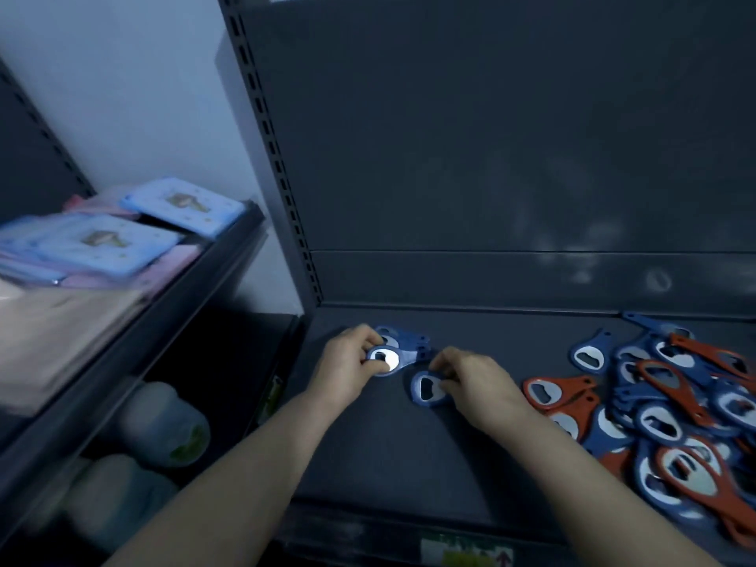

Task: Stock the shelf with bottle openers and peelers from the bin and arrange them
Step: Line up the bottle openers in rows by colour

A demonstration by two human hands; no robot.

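Dark shelf point(388, 464), price label point(466, 552) on its front lip. Pile of red and blue bottle openers point(675, 407) lies loose at the shelf's right. Right hand point(478, 386) has fingertips curled onto a single blue opener point(425, 387) lying flat. Left hand point(347, 362) pinches another blue opener point(384, 358), set on a small blue stack point(405, 341) near the left corner. Back panel point(491, 157) behind. Blue packets point(102, 243) on the neighbouring shelf, far left.

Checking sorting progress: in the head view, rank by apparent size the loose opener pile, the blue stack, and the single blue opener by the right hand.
1. the loose opener pile, clearly largest
2. the blue stack
3. the single blue opener, partly under the right hand; close to the stack, so unsure
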